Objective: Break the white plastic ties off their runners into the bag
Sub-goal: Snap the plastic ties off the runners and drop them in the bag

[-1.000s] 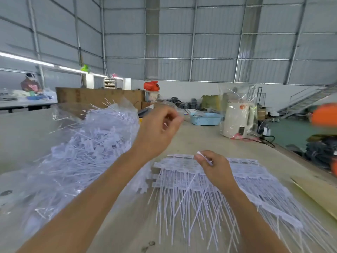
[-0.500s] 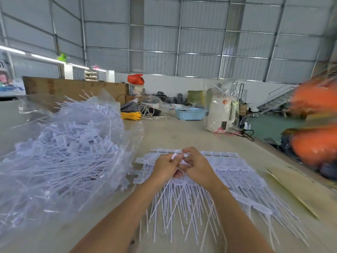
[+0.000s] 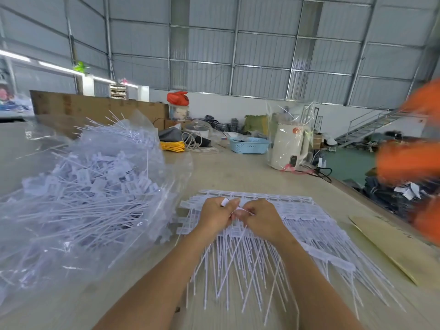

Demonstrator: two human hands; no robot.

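Many loose ties already filled the bag [image 3: 78, 194] at my left. I found both my left hand [image 3: 215, 216] and right hand [image 3: 260, 219] pinching one tie head [image 3: 225, 201] above the runner stack [image 3: 297, 220] on the table [image 3: 238, 172]; numerous sheets remained unbroken.

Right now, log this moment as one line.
step: snapping tie | left hand: pinching tie | right hand: pinching tie | bag: left

A pale table [image 3: 238, 172] carries everything. On its left lies a clear bag [image 3: 83, 186] full of ties. Near the middle lies a stack of runners [image 3: 309, 225], and cardboard [image 3: 392, 248] lies to its right. At the far end stand a blue basket [image 3: 248, 145], yellow cord [image 3: 172, 146] and a white jug [image 3: 289, 146].
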